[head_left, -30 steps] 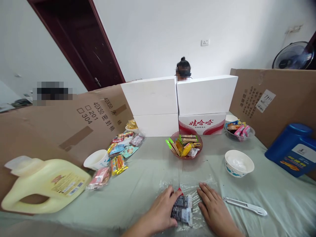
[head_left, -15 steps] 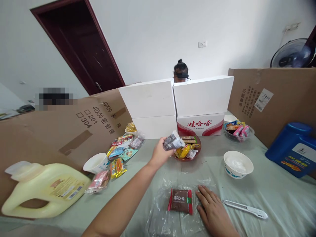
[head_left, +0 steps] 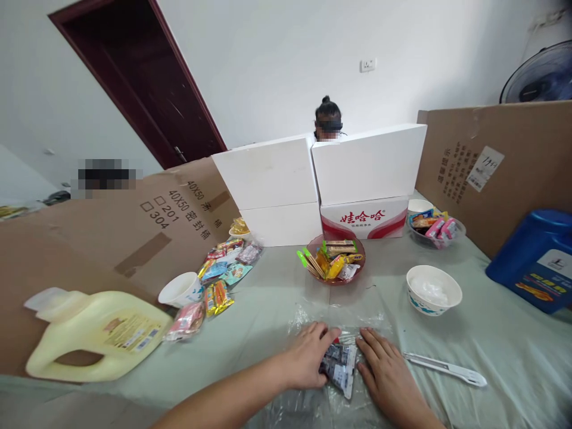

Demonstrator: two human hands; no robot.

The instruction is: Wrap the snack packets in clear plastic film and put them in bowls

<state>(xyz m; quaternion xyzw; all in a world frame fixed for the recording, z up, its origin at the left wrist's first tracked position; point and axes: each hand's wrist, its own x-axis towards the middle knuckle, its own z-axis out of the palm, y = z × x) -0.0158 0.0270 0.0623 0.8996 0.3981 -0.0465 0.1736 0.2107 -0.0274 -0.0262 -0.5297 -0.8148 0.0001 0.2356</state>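
My left hand (head_left: 308,357) is closed around the edge of a dark grey and white snack packet (head_left: 343,368), low over a clear plastic bag (head_left: 295,405) on the table. Beneath it lies a brown and red snack packet, mostly hidden, with only a bit of red showing by the fingertips. My right hand (head_left: 386,375) rests flat on the bag's right side, fingers stretched out, holding nothing. A white utility knife (head_left: 447,369) lies right of that hand. Beyond both hands stands a reddish glass bowl (head_left: 308,275) of wrapped snacks.
At right are a white paper bowl (head_left: 433,292), a clear bowl of snacks (head_left: 435,232) and a blue jug (head_left: 536,262). At left stand a yellow jug (head_left: 102,333), a paper bowl (head_left: 181,291) and several snack packets (head_left: 218,298). White boxes (head_left: 286,190) and cardboard surround; a person sits behind.
My left hand has brought the grey packet from beside the glass bowl back down over the brown packet on the bag. My right hand has stayed flat in place. The view has shifted slightly.
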